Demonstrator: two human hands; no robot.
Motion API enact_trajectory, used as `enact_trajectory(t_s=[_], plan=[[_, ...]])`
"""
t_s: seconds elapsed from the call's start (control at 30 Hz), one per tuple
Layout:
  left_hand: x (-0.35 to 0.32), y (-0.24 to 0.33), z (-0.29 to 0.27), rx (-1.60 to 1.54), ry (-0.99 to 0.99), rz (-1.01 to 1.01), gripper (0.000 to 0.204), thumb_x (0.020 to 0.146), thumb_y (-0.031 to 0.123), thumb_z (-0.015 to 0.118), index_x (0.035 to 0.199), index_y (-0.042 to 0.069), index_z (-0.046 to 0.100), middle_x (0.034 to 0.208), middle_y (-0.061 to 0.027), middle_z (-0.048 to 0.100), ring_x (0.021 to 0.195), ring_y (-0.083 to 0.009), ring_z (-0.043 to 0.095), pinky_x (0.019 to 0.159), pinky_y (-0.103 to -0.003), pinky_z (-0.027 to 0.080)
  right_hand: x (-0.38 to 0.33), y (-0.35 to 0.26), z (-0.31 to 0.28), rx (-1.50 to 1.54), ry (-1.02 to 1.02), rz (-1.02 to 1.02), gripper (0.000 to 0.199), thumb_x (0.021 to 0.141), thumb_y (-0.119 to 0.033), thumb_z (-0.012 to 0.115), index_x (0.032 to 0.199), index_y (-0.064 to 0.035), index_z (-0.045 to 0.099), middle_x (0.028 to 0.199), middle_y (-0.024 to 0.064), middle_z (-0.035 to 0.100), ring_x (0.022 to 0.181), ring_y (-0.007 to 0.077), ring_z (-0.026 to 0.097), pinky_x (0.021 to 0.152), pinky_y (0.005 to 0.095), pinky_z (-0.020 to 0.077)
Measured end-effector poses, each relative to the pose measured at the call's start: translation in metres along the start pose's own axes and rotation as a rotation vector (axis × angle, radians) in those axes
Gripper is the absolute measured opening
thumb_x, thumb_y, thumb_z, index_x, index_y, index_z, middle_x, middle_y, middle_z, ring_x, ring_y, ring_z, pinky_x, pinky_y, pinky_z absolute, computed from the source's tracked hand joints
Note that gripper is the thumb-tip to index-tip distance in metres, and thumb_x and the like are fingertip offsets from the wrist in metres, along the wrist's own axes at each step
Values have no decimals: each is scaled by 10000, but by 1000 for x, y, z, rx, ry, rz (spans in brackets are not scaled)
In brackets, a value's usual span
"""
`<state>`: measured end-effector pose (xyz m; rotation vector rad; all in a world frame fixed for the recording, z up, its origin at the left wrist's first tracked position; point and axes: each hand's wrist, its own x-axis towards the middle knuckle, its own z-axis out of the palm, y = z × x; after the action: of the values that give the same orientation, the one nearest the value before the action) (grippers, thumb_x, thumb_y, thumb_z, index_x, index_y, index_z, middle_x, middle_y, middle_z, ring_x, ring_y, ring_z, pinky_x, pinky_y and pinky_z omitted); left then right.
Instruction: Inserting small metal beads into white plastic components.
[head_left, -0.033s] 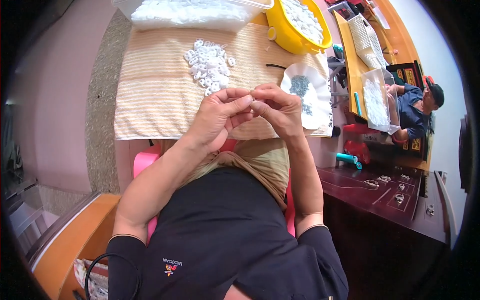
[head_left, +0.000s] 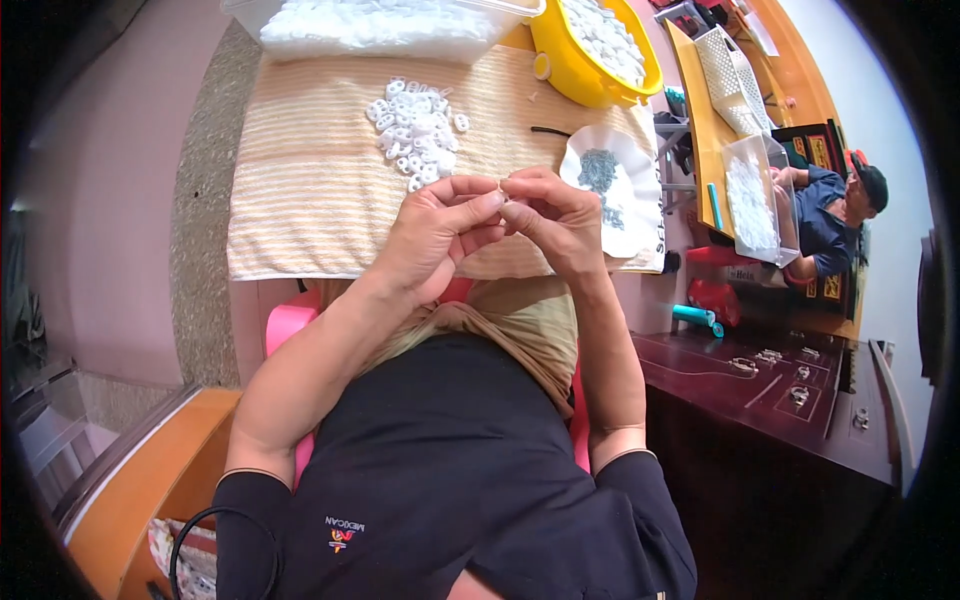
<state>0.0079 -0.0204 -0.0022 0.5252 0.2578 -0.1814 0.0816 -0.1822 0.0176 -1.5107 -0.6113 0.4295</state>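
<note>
Both my hands meet at the near edge of a striped towel (head_left: 300, 180) on the table. My left hand (head_left: 440, 220) pinches with thumb and index finger, its other fingers curled. My right hand (head_left: 558, 218) pinches against the same spot. Whatever lies between the fingertips is tiny and mostly hidden. Just beyond my left hand is a loose pile of white plastic pieces (head_left: 415, 130) with holes in them. To the right of my right hand, a white scalloped plate (head_left: 635, 190) carries small grey-green bits (head_left: 600, 170).
At the back stand a clear bin (head_left: 400, 45) of white pieces and a yellow tub (head_left: 560, 85) of white parts. A short black rod (head_left: 550, 131) lies near the plate. On the right, a person (head_left: 835, 215) works at a clear box (head_left: 785, 245). A dark panel (head_left: 740, 385) stands nearer.
</note>
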Motion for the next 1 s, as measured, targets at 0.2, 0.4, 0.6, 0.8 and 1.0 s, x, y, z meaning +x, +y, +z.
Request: enact_trajectory(t_s=[0.2,0.4,0.6,0.8,1.0], plan=[[0,0,5,27,30,17,181,879,75,648,1055,44,615,906,-46,661,790,-115,650,730,-246,566,-9,2,7,-37,80,-20,193,839,52,652,1032,47,652,1010,120,615,821,133,619,658,225,539],[1,-3,2,45,30,13,205,877,63,645,1076,22,617,886,-58,659,801,-128,657,747,-257,574,-19,-11,-22,-259,169,-64,144,814,37,676,956,12,676,886,52,642,747,82,573,643,193,450],[-1,-4,6,72,15,33,177,877,43,638,1048,-2,621,874,-71,655,807,-144,660,764,-267,577,-18,-32,-117,-888,234,48,170,784,-47,697,949,-3,694,754,87,682,669,124,633,639,257,499],[-1,-5,6,108,24,22,175,871,40,646,1035,-15,621,884,-85,655,791,-146,656,766,-272,570,-12,-38,-142,-1270,95,179,163,784,-133,664,922,-55,703,802,163,673,764,303,666,718,371,514],[0,-6,5,109,28,8,159,869,40,647,1019,-9,627,883,-77,656,785,-140,655,764,-270,569,-6,-37,-138,-1378,11,261,148,791,-138,632,902,-76,706,829,156,672,827,335,649,768,408,497]])
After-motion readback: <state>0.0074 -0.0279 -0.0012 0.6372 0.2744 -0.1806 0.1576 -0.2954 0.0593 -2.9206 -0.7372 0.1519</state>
